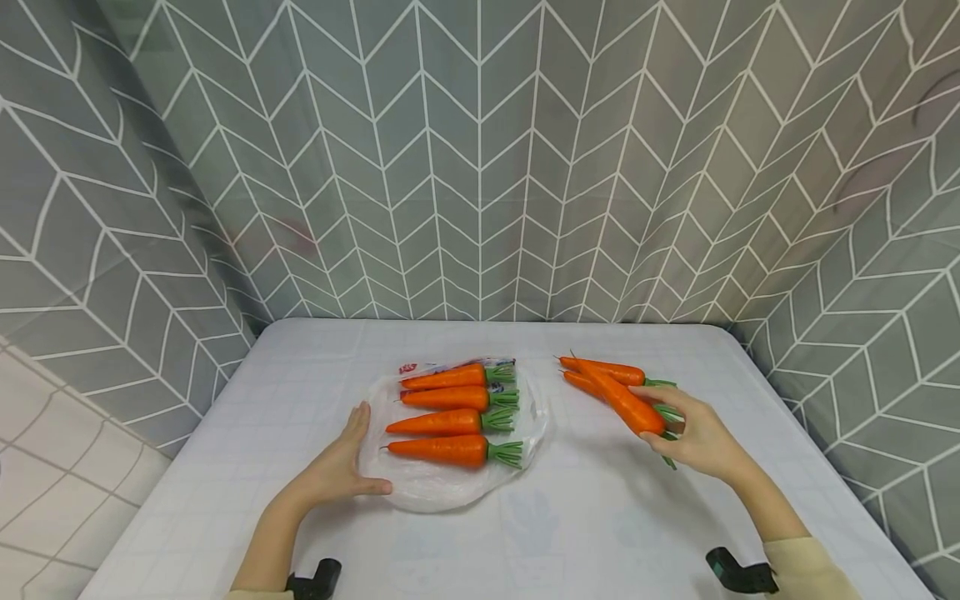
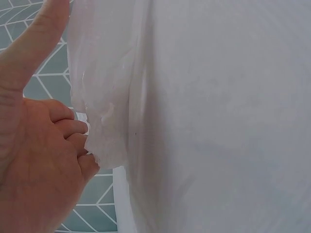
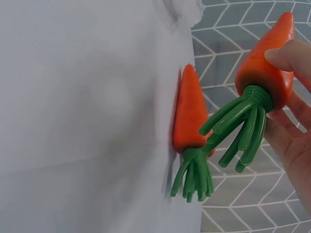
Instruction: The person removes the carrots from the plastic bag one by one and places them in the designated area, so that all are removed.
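Note:
My right hand (image 1: 701,442) grips an orange carrot (image 1: 624,402) by its thick end, thumb on one side and fingers on the other. In the right wrist view, the green stalks of this held carrot (image 3: 265,63) point away from its tapered tip. Beneath it, two more carrots lie on the table, one of them a carrot (image 3: 190,111) with its stalks spread. My left hand (image 1: 333,467) rests at the left edge of a crumpled translucent plastic bag (image 1: 435,493), fingers extended and thumb spread apart. Several carrots (image 1: 442,450) lie in a column on the bag, stalks to the right.
A white cloth covers the table (image 1: 570,533), whose far edge meets a grey curtain (image 1: 480,208) with a white chevron pattern. More of this curtain hangs along both sides. Pale tiles (image 1: 52,475) show at the lower left.

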`<state>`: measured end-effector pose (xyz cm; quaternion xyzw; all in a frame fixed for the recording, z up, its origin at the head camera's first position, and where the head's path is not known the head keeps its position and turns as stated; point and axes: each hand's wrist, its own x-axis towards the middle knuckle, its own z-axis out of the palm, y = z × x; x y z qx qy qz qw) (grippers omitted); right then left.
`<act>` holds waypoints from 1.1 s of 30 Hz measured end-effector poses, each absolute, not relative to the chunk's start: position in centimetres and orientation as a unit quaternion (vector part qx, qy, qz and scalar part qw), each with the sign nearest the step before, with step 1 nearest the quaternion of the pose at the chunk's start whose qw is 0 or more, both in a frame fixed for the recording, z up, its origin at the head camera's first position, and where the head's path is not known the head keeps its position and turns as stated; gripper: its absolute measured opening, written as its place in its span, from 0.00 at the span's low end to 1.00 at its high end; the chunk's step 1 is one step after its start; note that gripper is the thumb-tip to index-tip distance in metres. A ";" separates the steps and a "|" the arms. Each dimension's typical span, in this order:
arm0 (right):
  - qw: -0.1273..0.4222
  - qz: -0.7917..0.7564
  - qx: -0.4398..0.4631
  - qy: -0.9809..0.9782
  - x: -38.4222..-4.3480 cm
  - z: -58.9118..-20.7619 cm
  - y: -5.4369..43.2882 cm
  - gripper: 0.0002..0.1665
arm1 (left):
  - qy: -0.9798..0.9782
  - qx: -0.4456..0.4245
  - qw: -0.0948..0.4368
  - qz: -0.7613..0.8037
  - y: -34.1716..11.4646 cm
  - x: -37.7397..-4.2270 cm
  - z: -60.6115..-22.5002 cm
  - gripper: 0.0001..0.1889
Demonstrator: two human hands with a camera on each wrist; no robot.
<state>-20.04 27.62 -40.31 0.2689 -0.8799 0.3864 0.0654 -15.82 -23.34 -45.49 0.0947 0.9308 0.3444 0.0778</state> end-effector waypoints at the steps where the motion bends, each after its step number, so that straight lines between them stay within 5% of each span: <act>1: 0.064 0.385 0.266 -0.882 -20.0 -40.4 27.7 0.35 | 0.931 0.095 0.077 0.345 -23.3 -15.8 -45.5 0.70; 12: 0.049 0.368 0.244 -0.896 -20.6 -42.3 28.7 0.34 | 0.930 0.100 0.074 0.345 -23.2 -15.7 -45.3 0.70; 20: 0.114 0.276 0.268 -0.916 -21.2 -43.9 28.6 0.35 | 0.932 0.100 0.070 0.341 -23.4 -15.7 -45.8 0.71; 27: 0.088 0.222 0.247 -0.939 -21.4 -44.2 27.8 0.32 | 0.932 0.090 0.073 0.343 -23.7 -15.7 -46.1 0.72; 33: 0.124 0.154 0.252 -0.947 -21.6 -44.4 27.2 0.30 | 0.932 0.093 0.068 0.343 -23.5 -15.8 -46.1 0.71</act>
